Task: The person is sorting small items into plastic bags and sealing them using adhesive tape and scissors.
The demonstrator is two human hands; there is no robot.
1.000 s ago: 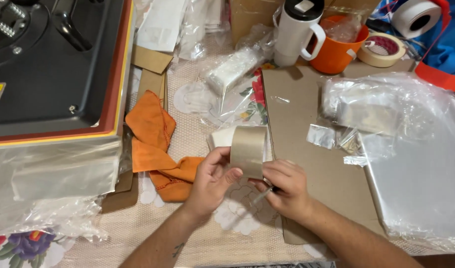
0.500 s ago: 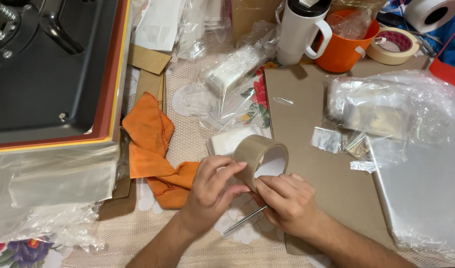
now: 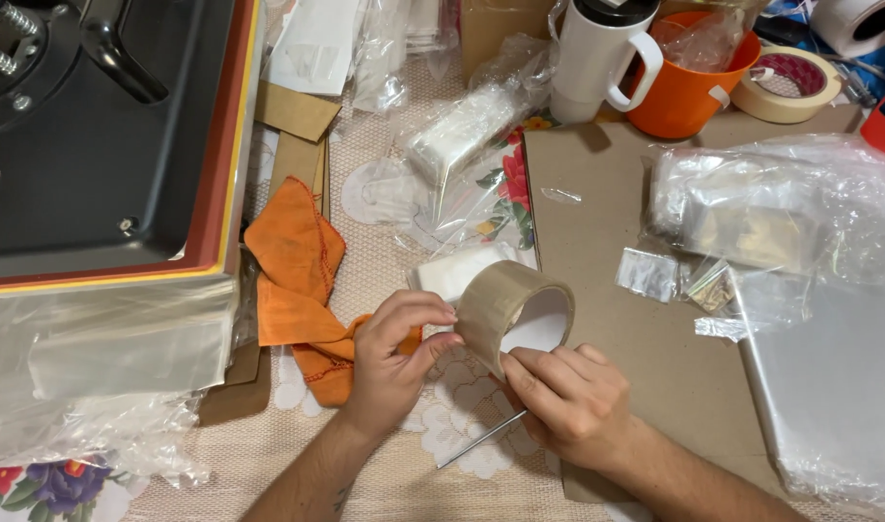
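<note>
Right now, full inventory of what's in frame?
tape roll: 1, clear brownish, held over the table centre
thin rod: 1, grey, under the right hand
cloth: 1, orange, left of the hands
cardboard sheet: 1, brown, right of centre
mug: 1, white, top
bucket: 1, orange, beside the mug
masking tape: 1, cream, top right
machine: 1, black, top left
plastic bags: several, clear, right
hands: left hand, right hand, both on the tape roll

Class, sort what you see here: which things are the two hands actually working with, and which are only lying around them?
In hand:
left hand
right hand
roll of brown tape
thin metal tool

Lying about:
orange cloth
white mug
orange tub
masking tape roll
plastic bags
cardboard sheet
</note>
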